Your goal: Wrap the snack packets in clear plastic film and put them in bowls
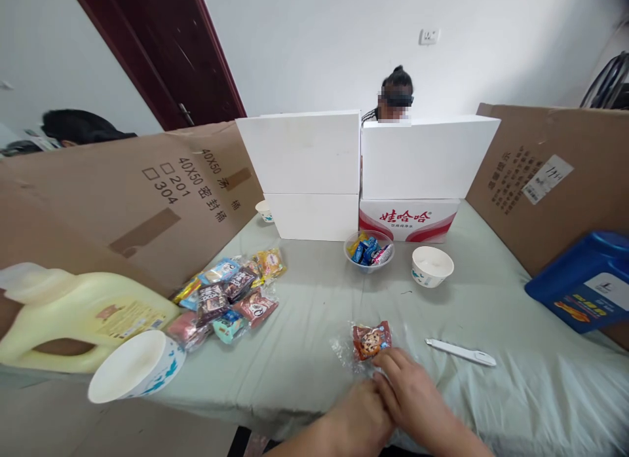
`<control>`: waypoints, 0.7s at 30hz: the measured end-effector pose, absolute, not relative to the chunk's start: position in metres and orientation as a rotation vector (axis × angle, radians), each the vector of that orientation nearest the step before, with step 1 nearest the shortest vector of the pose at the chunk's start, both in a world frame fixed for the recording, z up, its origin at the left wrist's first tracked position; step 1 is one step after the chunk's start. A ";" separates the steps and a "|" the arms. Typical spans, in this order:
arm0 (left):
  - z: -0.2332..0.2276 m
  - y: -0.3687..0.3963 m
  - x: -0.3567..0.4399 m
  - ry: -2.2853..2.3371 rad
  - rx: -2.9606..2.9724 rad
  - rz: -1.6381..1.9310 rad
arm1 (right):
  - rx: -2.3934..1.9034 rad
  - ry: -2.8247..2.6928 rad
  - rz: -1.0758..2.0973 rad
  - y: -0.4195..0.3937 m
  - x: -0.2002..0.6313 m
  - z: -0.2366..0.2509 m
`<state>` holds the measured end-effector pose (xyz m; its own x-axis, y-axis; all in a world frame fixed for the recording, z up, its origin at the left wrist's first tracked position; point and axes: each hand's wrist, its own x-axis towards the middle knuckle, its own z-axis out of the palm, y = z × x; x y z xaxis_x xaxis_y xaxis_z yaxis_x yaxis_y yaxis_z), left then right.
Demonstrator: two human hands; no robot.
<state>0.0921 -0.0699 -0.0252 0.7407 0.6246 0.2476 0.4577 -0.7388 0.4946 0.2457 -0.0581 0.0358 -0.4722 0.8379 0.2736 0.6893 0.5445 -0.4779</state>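
A small brown packet with a chocolate-chip cookie picture [372, 342] lies near the front of the table, with clear plastic film around it. My right hand [410, 388] is at its lower edge, fingers curled and fingertips against the wrapping. Just below, my left hand [362, 411] is closed and pressed against the right one. Its fingertips are hidden, so I cannot make out what is in them. To the right lies a white utility knife [460, 352]. Ahead are a clear bowl of wrapped sweets [368, 267] and a white paper bowl [432, 267].
Several wrapped snacks [228, 296] lie in a pile at left, by a pale yellow jug [83, 313] and a paper bowl [142, 372] at the edge. A blue bottle [584, 280] leans at right. White boxes [312, 156] and cardboard panels [98, 201] enclose the table. A person [397, 97] is behind.
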 end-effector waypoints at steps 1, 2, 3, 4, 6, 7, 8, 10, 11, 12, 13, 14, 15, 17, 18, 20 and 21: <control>-0.021 -0.068 0.088 0.818 2.552 0.528 | -1.411 -2.333 0.389 -0.056 0.249 0.029; -0.016 -0.067 0.081 0.827 2.558 0.512 | -1.600 -2.332 0.339 -0.054 0.254 0.021; -0.009 -0.065 0.074 0.881 2.532 0.530 | -1.772 -2.317 0.279 -0.053 0.259 0.014; -0.002 -0.062 0.067 0.968 2.488 0.573 | -1.901 -2.295 0.222 -0.052 0.265 0.008; 0.010 -0.057 0.058 1.092 2.440 0.693 | -1.965 -2.279 0.136 -0.054 0.272 0.004; 0.015 -0.054 0.056 1.113 2.442 0.759 | -1.914 -2.293 0.113 -0.055 0.272 0.005; 0.018 -0.050 0.057 1.107 2.460 0.816 | -1.844 -2.311 0.099 -0.055 0.271 0.007; 0.020 -0.041 0.063 1.064 2.512 0.869 | -1.736 -2.333 0.104 -0.052 0.265 0.012; 0.019 -0.036 0.066 1.066 2.535 0.856 | -1.717 -2.331 0.126 -0.049 0.262 0.012; 0.018 -0.030 0.070 1.103 2.550 0.815 | -1.713 -2.317 0.156 -0.046 0.260 0.011; 0.016 -0.024 0.073 1.176 2.552 0.749 | -1.714 -2.295 0.188 -0.042 0.259 0.008; 0.014 -0.019 0.075 1.268 2.537 0.665 | -1.714 -2.275 0.215 -0.038 0.260 0.004; 0.012 -0.014 0.077 1.363 2.506 0.575 | -1.718 -2.255 0.234 -0.034 0.261 -0.002; 0.011 -0.005 0.077 1.480 2.438 0.432 | -1.733 -2.228 0.258 -0.027 0.265 -0.013; 0.010 -0.002 0.076 1.493 2.416 0.400 | -1.739 -2.225 0.271 -0.024 0.268 -0.018; 0.011 0.002 0.073 1.461 2.394 0.409 | -1.744 -2.232 0.294 -0.021 0.272 -0.025; 0.011 0.003 0.071 1.438 2.379 0.436 | -1.743 -2.240 0.300 -0.021 0.273 -0.028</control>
